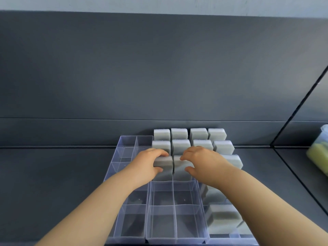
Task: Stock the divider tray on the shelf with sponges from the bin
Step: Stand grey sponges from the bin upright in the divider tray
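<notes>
Sponges, grey and standing on end, fill the far compartments of the clear divider tray. They make two rows of four across the back, and more run down the right-hand column toward you. Your left hand grips one grey sponge in the third row, with the fingers curled over its top and the thumb on its near face. Your right hand holds the neighbouring sponge the same way. These two blocks stand just beside each other, each partly down in its own compartment. The middle compartments nearest you and those of the left column are see-through down to the shelf. The tray sits on this matte dark grey shelf with its far end close to the back panel, which is the same dark grey and crossed by one thin horizontal seam. A dark joint line on your right divides this bay from the next. Beyond it, at the edge of view, stands the bin, a translucent container with blurred yellow-green shapes inside. Above the panel runs a strip of pale wall.
</notes>
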A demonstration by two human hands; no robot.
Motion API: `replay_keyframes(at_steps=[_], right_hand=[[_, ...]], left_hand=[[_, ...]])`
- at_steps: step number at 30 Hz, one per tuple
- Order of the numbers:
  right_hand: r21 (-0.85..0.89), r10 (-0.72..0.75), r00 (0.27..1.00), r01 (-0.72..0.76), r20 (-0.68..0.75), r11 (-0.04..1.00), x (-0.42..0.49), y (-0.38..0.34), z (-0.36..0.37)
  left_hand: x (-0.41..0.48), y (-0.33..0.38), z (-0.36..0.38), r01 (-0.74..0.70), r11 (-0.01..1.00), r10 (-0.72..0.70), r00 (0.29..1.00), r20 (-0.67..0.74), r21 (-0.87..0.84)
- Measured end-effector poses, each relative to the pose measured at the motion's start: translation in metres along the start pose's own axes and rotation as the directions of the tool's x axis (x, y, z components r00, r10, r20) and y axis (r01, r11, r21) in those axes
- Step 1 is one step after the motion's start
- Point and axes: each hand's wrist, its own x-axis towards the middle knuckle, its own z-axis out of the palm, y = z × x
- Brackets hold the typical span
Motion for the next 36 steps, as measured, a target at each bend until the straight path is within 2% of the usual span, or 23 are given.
replay_keyframes(at_steps=[17, 27, 30, 34, 36], right_hand=[[0.002, 0.007, 1.0, -0.007, -0.002, 1.0, -0.002, 0.001, 0.005], [0.015, -0.011, 1.0, 0.011, -0.009, 1.0, -0.001, 0.002, 0.005], [0.058, -0.009, 1.0, 0.01, -0.024, 0.998, -0.001, 0.003, 0.002], [0.122, -0.018, 0.996, 0.028, -0.083, 0.992, -0.004, 0.007, -0.005], [0.151, -0.009, 0.993, 0.027, -0.118, 0.988, -0.011, 0.012, -0.007]], left_hand=[[-0.002, 0.001, 0.003, -0.016, 1.0, 0.017, 1.0, -0.008, 0.026], [-0.004, 0.0, 0.008, -0.037, 0.992, 0.035, 0.999, 0.021, 0.123], [-0.007, 0.004, 0.003, -0.031, 0.979, 0.023, 0.999, 0.039, 0.201], [-0.016, 0.018, -0.008, -0.014, 0.964, 0.025, 0.999, -0.037, 0.266], [-0.025, 0.026, -0.012, 0.009, 0.937, 0.029, 0.994, -0.103, 0.35]])
